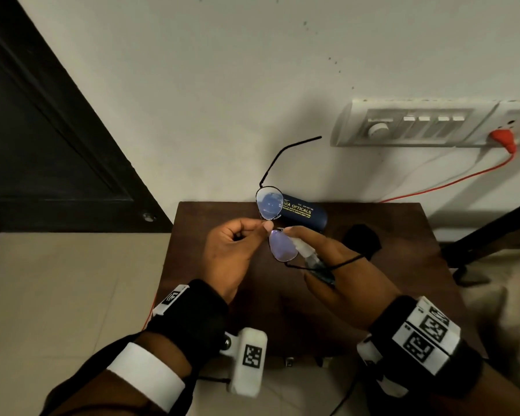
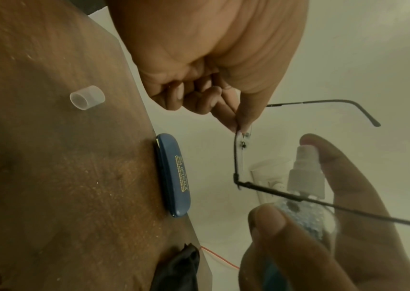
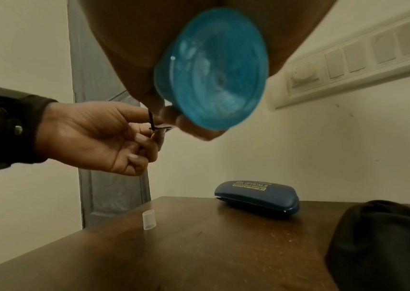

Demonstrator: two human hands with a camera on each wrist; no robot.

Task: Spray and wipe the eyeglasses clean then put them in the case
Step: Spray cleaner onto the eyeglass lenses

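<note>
left hand (image 1: 237, 250) pinches thin wire-framed eyeglasses (image 1: 269, 204) at the bridge above the wooden table (image 1: 373, 295); right hand (image 1: 339, 262) grips a clear spray bottle (image 1: 308, 255) (blue base); smooth blue oval case (image 1: 305, 213) reads "opticals".

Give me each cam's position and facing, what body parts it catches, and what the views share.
Head: worn on the head, faces down and forward at the wooden table; shows both forearms, the left hand pinching the eyeglasses, the right hand gripping the spray bottle.
Left wrist: faces along the left hand at its fingers, with the right hand's fingertips nearby.
Right wrist: below the right hand, faces past the bottle's blue base toward the wall; shows the left hand.
Both wrist views share the blue case and the clear cap.
</note>
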